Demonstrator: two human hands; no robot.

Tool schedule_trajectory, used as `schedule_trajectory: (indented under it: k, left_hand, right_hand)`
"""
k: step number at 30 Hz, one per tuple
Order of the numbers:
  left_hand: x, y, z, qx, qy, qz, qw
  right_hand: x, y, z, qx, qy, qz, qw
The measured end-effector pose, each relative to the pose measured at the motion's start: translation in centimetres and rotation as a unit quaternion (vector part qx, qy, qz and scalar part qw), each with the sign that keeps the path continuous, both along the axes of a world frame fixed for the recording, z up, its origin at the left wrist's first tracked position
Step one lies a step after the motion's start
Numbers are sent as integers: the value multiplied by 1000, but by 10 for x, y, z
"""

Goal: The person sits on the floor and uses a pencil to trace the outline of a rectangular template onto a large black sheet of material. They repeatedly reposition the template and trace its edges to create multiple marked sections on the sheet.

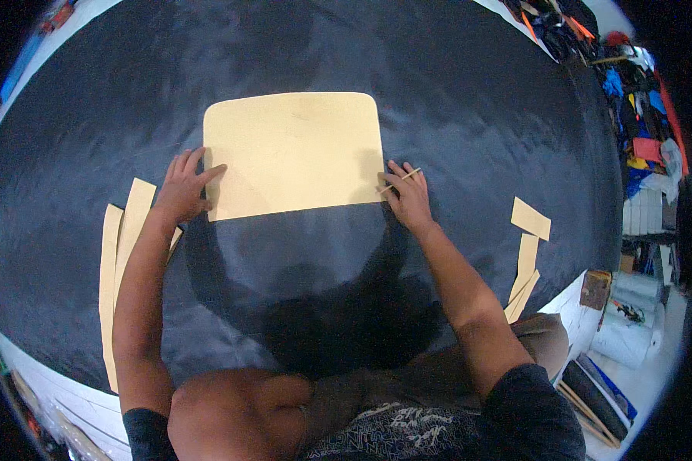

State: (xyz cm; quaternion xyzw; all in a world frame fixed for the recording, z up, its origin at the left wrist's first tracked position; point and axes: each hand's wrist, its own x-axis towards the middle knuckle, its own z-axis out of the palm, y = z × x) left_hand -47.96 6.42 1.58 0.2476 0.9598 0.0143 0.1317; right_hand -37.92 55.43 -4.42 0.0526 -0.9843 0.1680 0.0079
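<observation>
A large tan cardboard pattern piece (pixel 292 154) with rounded far corners lies flat on a wide black sheet of fabric (pixel 469 123). My left hand (pixel 181 192) rests at its left edge, fingers spread and the thumb lying on the card. At the near right corner, my right hand (pixel 409 203) grips a thin pale pencil-like stick (pixel 413 173) between its fingers. One end of this stick reaches the card's right edge.
Long tan card strips (pixel 134 219) lie beside my left forearm. Smaller card pieces (pixel 527 250) are on the fabric to the right. Beyond its right edge stand a clear plastic-wrapped roll (pixel 627 330) and a colourful heap of materials (pixel 646 146).
</observation>
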Motion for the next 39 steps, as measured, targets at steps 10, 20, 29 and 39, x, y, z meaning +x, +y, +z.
schedule_trajectory:
  k: [10,20,29,39]
  left_hand:
    - [-21,10,-31,106,-100,-6,989]
    - [-13,49,-2,51,-91,30,994]
    - [-13,50,3,26,-85,43,995]
    - [-19,52,4,23,-110,30,993]
  right_hand:
    - [0,-6,7,-3,-41,-26,999]
    - [-7,2,13,-12,-33,-34,999]
    - [-30,-125,64,-345,-125,-113,923]
    - [-15,-294,42,-355,-119,183,909]
